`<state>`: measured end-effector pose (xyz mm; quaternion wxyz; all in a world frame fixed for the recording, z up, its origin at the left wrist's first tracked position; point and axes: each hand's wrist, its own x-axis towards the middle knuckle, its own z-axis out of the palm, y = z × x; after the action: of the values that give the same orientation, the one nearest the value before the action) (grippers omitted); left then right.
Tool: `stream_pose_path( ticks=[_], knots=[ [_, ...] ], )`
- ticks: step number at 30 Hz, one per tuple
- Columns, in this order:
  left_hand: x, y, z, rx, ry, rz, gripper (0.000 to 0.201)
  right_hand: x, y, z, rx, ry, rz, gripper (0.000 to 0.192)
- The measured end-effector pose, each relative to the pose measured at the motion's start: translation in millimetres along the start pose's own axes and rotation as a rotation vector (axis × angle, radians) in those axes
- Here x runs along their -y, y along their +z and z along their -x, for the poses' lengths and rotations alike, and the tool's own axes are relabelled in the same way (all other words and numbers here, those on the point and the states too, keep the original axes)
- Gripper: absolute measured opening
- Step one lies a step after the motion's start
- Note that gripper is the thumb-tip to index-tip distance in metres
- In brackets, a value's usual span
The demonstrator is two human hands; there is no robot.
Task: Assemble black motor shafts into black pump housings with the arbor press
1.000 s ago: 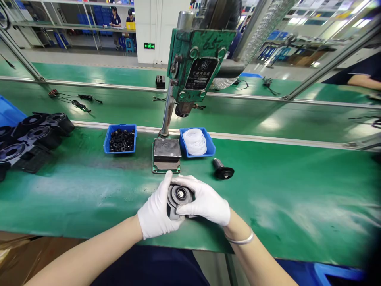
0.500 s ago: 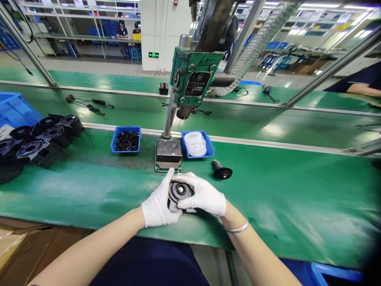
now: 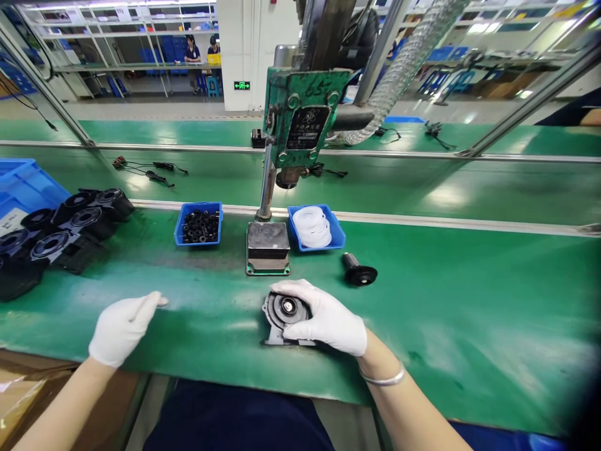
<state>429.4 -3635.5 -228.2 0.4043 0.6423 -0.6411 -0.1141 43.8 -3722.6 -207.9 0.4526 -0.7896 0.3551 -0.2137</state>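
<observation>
Green workbench, bright factory hall

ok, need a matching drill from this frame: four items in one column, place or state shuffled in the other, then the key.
Column 1
1. left hand
2. right hand
3. left blue bin
4. right blue bin

Column 2
A. holds white rings
B. gloved, resting on the round grey part at the bench's near edge
C. holds small black parts
D. gloved, empty, out to the left above the bench

Pairs: 1-D, 2-B, 3-C, 4-A
</observation>
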Motion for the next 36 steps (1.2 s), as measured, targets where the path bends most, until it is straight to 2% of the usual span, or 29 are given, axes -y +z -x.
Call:
stream_pose_path(
  ticks=[1, 3, 5, 7, 9, 11, 12, 14, 15, 17, 19, 21, 24, 28, 32, 36],
  knots=[
    [-1, -1.2, -2, -0.003, -0.026, -0.041, 0.023, -1, 0, 0, -0.001, 0.000, 0.003, 0.068],
    [-11, 8.7, -7, 0.069, -0.017, -0.148, 0.028, -2, 2, 0, -0.005, 0.005, 0.010, 0.068],
    [-24, 25.1, -15, 0.208, 0.055, -0.229, 0.040, -4, 3, 1, -0.010, 0.010, 0.010, 0.067],
    [-32, 32.8, -22, 0.380, 0.100, -0.208, 0.043, -6, 6, 4, -0.025, 0.004, -0.001, 0.067],
    [-32, 25.0, -27, 0.512, -0.022, -0.126, 0.049, -7, 8, 8, -0.045, -0.016, -0.023, 0.071],
    [-28, 8.9, -30, 0.540, -0.225, -0.118, 0.060, -9, 9, 12, -0.068, -0.043, -0.049, 0.079],
    [-28, 2.9, -31, 0.530, -0.265, -0.151, 0.057, -9, 10, 14, -0.077, -0.059, -0.057, 0.082],
    [-34, 3.5, -30, 0.502, -0.185, -0.190, 0.045, -8, 11, 17, -0.081, -0.089, -0.046, 0.086],
    [-41, 11.6, -28, 0.505, -0.094, -0.177, 0.054, -8, 10, 17, -0.075, -0.102, -0.028, 0.086],
    [-63, 41.1, -21, 0.543, 0.059, -0.068, 0.092, -5, 9, 16, -0.052, -0.111, 0.010, 0.085],
    [-89, 78.5, -14, 0.647, 0.120, 0.087, 0.119, -3, 7, 14, -0.035, -0.090, 0.009, 0.082],
    [-109, 112.1, -8, 0.718, 0.132, 0.265, 0.131, -1, 5, 11, -0.027, -0.052, -0.023, 0.079],
    [-122, 144.1, -3, 0.676, 0.139, 0.461, 0.126, 1, 4, 10, -0.049, 0.010, -0.035, 0.078],
    [-119, 162.8, 7, 0.505, 0.176, 0.593, 0.116, 6, 9, 13, -0.127, 0.099, -0.035, 0.074],
    [-119, 170.9, 15, 0.439, 0.180, 0.612, 0.108, 8, 19, 15, -0.194, 0.132, -0.070, 0.070],
    [-128, 159.8, 8, 0.463, 0.121, 0.592, 0.108, 3, 27, 17, -0.217, 0.117, -0.173, 0.077]
  ],
)
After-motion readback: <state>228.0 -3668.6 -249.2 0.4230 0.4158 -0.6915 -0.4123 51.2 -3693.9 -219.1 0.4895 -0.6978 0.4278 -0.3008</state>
